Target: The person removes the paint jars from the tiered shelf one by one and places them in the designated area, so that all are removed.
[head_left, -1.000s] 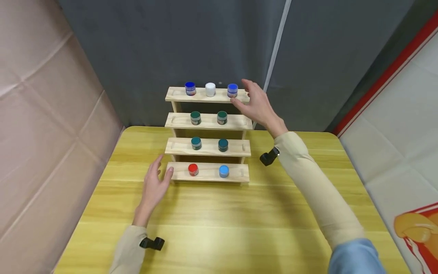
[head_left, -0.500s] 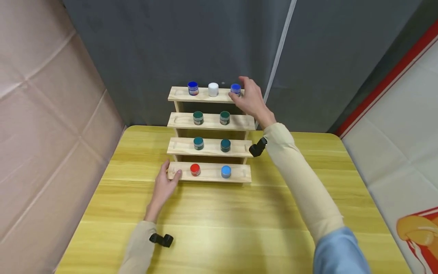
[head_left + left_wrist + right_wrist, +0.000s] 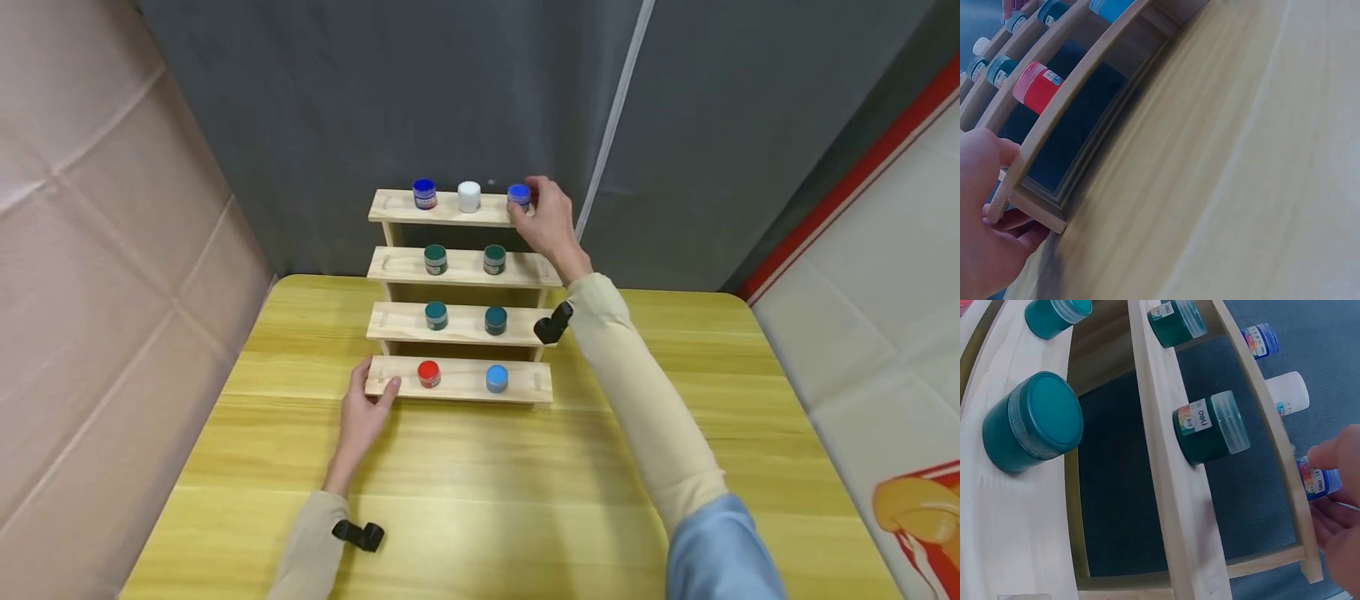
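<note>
A four-step wooden display rack (image 3: 461, 382) carries small paint jars. On its top step, the right hand (image 3: 551, 221) pinches the rightmost blue paint jar (image 3: 517, 194) between thumb and fingers. The right wrist view shows this jar (image 3: 1315, 478) still at the step's edge, its label facing out. The left hand (image 3: 363, 417) grips the left end of the bottom step, thumb on top. In the left wrist view, fingers curl beneath that end. A red jar (image 3: 428, 373) and a light blue jar (image 3: 497, 378) stand on the same step.
A white jar (image 3: 469, 197) and a dark blue jar (image 3: 424, 193) share the top step. Green jars (image 3: 435, 258) and teal jars (image 3: 436, 315) stand on the middle steps. The rack stands at the back of a wooden table (image 3: 465, 483), before a dark grey curtain (image 3: 337, 108).
The right hand has moved left and its fingers have closed on the blue paint jar. The left hand has come in to the right and taken hold of the bottom step's end.
</note>
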Available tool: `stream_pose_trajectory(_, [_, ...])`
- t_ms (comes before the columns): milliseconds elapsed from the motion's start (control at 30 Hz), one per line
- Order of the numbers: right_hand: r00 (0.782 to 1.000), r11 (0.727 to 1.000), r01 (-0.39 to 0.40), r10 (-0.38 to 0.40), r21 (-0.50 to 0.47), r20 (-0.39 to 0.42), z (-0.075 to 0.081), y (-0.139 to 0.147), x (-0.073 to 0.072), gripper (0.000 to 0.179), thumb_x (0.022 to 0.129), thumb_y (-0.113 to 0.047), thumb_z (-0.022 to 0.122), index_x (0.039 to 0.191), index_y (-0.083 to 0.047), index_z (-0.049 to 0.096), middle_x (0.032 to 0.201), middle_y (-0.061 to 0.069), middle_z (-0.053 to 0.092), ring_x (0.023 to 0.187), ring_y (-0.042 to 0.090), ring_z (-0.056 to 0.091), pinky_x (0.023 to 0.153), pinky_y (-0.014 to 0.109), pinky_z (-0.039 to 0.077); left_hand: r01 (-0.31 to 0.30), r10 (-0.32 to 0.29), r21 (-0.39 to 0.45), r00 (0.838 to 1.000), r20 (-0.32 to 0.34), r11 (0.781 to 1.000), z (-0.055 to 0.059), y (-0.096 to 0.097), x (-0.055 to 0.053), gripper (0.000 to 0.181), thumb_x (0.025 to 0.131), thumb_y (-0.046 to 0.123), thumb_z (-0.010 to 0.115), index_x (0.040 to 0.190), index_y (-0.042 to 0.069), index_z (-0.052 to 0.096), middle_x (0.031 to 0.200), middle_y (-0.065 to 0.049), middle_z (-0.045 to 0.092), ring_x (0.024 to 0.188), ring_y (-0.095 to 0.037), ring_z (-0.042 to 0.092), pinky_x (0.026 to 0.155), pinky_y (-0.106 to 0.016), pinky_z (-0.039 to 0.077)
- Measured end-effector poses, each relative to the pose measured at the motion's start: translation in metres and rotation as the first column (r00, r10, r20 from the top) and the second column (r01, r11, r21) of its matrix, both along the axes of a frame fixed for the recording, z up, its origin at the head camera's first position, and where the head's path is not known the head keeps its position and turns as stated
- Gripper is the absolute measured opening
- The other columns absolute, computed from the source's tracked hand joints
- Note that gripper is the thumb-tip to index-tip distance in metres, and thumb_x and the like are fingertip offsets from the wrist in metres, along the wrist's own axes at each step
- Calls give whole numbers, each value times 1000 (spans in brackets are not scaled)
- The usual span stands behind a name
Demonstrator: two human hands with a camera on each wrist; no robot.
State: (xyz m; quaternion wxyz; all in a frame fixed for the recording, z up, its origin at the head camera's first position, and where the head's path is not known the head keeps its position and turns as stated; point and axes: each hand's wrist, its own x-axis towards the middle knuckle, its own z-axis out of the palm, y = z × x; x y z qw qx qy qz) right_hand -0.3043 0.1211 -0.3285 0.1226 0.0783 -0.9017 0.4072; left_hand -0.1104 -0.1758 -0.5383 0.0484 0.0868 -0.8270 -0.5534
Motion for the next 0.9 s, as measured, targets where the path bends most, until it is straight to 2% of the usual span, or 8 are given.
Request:
stream_pose_trajectory(100, [999, 1000, 2, -3, -15, -32, -3, 0, 0, 50, 102, -20, 65, 143, 6, 54, 140, 25, 60, 128, 34, 58, 115, 40, 49, -37, 39, 54, 998, -39, 998, -4, 4, 1, 66, 104, 19, 69, 159, 0, 38, 156, -24, 53, 94, -15, 64, 72, -18, 54])
stream_pose_trajectory(200, [999, 999, 5, -7, -35, -48, -5, 0, 0, 47, 102, -19, 66, 141, 6, 55, 137, 25, 61, 123, 34, 60, 113, 40, 51, -60, 66, 100, 996, -59, 993, -7, 6, 1, 61, 105, 18, 66, 157, 0, 41, 157, -24, 53, 85, -1, 60, 68, -12, 51])
stream_pose_trajectory(300, [997, 999, 18, -22, -50, -68, -5, 0, 2, 45, 102, -18, 67, 138, 6, 58, 133, 24, 63, 119, 33, 60, 109, 40, 53, -73, 81, 128, 995, -61, 989, -8, 5, 1, 56, 107, 19, 63, 156, 2, 43, 156, -24, 54, 86, 7, 59, 71, -10, 51])
stream_pose_trajectory(400, [995, 997, 30, -36, -68, -94, -4, 1, 2, 42, 101, -17, 68, 136, 6, 60, 130, 24, 65, 115, 32, 61, 105, 38, 54, -88, 99, 163, 994, -56, 983, -8, 5, 1, 53, 108, 19, 62, 156, 3, 45, 159, -21, 52, 110, -9, 69, 79, -7, 50])
stream_pose_trajectory(467, [993, 996, 37, -46, -78, -113, -2, 2, 2, 41, 101, -17, 68, 134, 6, 61, 128, 23, 66, 113, 31, 61, 102, 37, 54, -100, 113, 184, 992, -58, 978, -9, 6, 2, 53, 108, 19, 62, 156, 4, 46, 162, -20, 49, 127, -23, 66, 85, -5, 49])
stream_pose_trajectory(533, [990, 995, 41, -52, -87, -131, -1, 5, 2, 40, 101, -17, 68, 133, 5, 61, 127, 23, 67, 111, 30, 62, 100, 37, 54, -116, 131, 197, 989, -68, 974, -10, 6, 3, 51, 108, 19, 62, 155, 4, 48, 166, -18, 44, 143, -35, 54, 90, -4, 45])
stream_pose_trajectory(667, [987, 993, 44, -60, -110, -148, 3, 13, 2, 40, 101, -17, 69, 134, 4, 61, 130, 22, 66, 114, 30, 62, 104, 37, 54, -140, 166, 221, 981, -100, 965, -13, 8, 3, 49, 107, 18, 64, 153, 4, 50, 167, -17, 42, 149, -36, 48, 91, -4, 45])
stream_pose_trajectory(900, [974, 986, 77, -106, -147, -199, 2, 32, 2, 41, 100, -17, 72, 134, 4, 61, 130, 21, 67, 116, 31, 65, 106, 37, 56, -148, 191, 278, 972, -135, 949, -15, 9, 3, 49, 107, 15, 64, 152, 3, 51, 166, -16, 45, 146, -37, 50, 84, -6, 48])
